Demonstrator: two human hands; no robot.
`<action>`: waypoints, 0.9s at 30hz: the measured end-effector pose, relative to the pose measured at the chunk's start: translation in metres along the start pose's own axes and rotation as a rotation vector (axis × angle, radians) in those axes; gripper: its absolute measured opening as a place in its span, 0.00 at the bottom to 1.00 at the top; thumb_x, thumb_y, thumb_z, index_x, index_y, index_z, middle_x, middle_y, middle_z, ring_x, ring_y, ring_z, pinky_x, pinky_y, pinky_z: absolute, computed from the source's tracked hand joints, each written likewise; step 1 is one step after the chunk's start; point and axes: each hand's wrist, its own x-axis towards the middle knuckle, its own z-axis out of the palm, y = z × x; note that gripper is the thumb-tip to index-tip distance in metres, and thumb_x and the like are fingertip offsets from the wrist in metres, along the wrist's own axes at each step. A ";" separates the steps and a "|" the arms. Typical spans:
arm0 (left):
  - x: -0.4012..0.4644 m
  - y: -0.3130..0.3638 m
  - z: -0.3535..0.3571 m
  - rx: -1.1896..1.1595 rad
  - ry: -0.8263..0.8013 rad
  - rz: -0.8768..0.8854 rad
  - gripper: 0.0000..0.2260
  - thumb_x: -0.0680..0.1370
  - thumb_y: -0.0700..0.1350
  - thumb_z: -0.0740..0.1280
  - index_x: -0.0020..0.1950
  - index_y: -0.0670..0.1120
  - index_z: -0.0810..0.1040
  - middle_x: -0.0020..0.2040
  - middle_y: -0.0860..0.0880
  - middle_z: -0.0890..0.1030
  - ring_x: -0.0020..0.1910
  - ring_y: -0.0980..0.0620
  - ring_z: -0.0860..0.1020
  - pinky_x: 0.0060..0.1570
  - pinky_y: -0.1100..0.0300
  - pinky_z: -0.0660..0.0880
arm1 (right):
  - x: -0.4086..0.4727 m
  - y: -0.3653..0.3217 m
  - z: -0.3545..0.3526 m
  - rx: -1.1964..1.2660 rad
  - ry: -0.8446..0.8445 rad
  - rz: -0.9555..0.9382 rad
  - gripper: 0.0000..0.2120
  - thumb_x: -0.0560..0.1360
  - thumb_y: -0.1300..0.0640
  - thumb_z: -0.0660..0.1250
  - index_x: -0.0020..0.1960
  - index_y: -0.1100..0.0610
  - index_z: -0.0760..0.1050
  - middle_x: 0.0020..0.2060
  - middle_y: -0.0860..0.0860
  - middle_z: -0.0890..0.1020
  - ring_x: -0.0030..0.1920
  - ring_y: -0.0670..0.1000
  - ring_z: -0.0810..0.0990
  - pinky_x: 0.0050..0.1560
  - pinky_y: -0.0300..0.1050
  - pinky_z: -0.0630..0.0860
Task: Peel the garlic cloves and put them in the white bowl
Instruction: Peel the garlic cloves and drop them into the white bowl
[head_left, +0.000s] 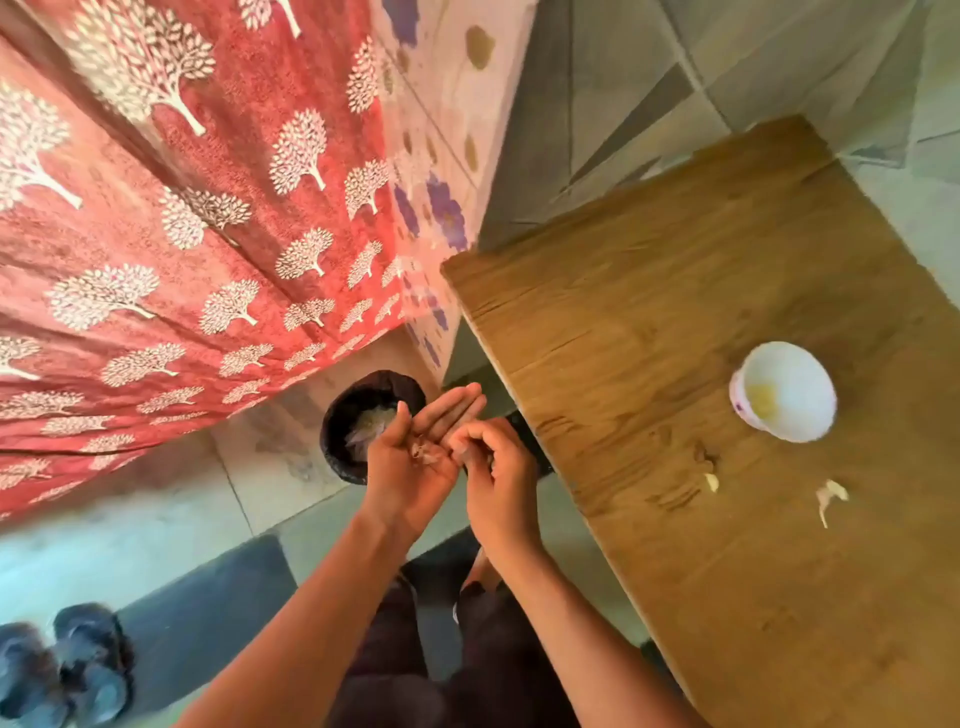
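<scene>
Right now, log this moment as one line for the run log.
left hand: flat, skins on palm, over bin | right hand: picking at skins | bowl: on table, peeled garlic inside | clove: on table

I see no words, numbers or signs that I can read here. My white bowl (784, 391) has a small purple mark, too blurry to read.
</scene>
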 end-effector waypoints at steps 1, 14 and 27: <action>0.009 0.010 -0.015 0.006 0.025 0.017 0.31 0.86 0.56 0.50 0.72 0.30 0.73 0.73 0.33 0.74 0.74 0.37 0.73 0.65 0.51 0.79 | 0.007 0.005 0.018 0.001 -0.023 0.006 0.07 0.78 0.66 0.68 0.47 0.55 0.81 0.46 0.48 0.81 0.49 0.45 0.81 0.50 0.38 0.77; 0.222 0.085 -0.314 -0.019 0.393 0.141 0.34 0.86 0.61 0.48 0.75 0.33 0.70 0.70 0.38 0.78 0.71 0.44 0.76 0.68 0.51 0.74 | 0.098 0.267 0.294 -0.085 -0.372 -0.130 0.08 0.79 0.60 0.72 0.57 0.54 0.86 0.53 0.47 0.82 0.56 0.49 0.81 0.60 0.46 0.78; 0.316 0.075 -0.488 -0.130 0.477 0.124 0.38 0.80 0.73 0.46 0.61 0.41 0.75 0.63 0.35 0.77 0.68 0.36 0.74 0.74 0.38 0.67 | 0.116 0.462 0.408 -0.247 -0.784 -0.275 0.24 0.85 0.46 0.53 0.74 0.58 0.72 0.74 0.55 0.74 0.76 0.52 0.68 0.77 0.56 0.63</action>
